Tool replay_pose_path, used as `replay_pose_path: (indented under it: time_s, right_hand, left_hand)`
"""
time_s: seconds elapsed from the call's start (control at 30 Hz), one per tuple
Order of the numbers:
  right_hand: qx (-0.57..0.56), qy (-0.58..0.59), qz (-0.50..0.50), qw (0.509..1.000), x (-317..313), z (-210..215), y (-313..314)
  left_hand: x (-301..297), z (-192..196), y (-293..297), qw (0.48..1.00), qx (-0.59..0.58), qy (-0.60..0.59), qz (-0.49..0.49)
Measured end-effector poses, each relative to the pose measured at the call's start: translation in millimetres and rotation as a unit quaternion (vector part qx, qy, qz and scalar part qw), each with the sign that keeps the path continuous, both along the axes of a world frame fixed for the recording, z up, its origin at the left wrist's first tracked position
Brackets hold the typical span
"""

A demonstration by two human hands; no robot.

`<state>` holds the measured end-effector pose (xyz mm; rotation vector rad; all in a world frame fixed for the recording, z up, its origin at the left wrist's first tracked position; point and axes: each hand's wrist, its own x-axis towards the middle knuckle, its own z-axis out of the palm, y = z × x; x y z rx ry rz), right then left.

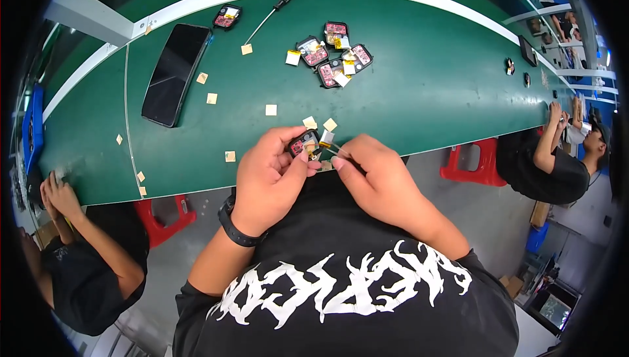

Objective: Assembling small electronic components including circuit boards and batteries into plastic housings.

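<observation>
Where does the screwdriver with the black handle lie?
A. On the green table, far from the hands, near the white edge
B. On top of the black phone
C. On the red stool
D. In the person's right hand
A: the screwdriver lies on the green table near its white far edge, apart from both hands and beside the black phone.
</observation>
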<state>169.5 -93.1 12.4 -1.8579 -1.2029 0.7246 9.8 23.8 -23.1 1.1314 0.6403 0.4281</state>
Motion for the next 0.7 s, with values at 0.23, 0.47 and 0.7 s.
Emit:
replay_pose_path:
  time_s: [0.23, 0.47, 0.7]
  right_hand:
    - [-0.09, -0.047, 0.075, 0.992, -1.5, -1.4, 0.7]
    - [-0.096, 0.1, 0.01, 0.99, -6.7, -1.5, 3.7]
    - [-0.163, 0.35, -0.067, 0.92, -4.3, -3.7, 7.8]
  left_hand:
    - [0.4, -2.2, -4.2, 0.999, 0.036, 0.007, 0.001]
    - [1.2, -8.2, -6.4, 0.998, 0.067, -0.006, 0.02]
    - [-2.3, -8.9, -8.7, 0.991, 0.134, 0.02, -0.003]
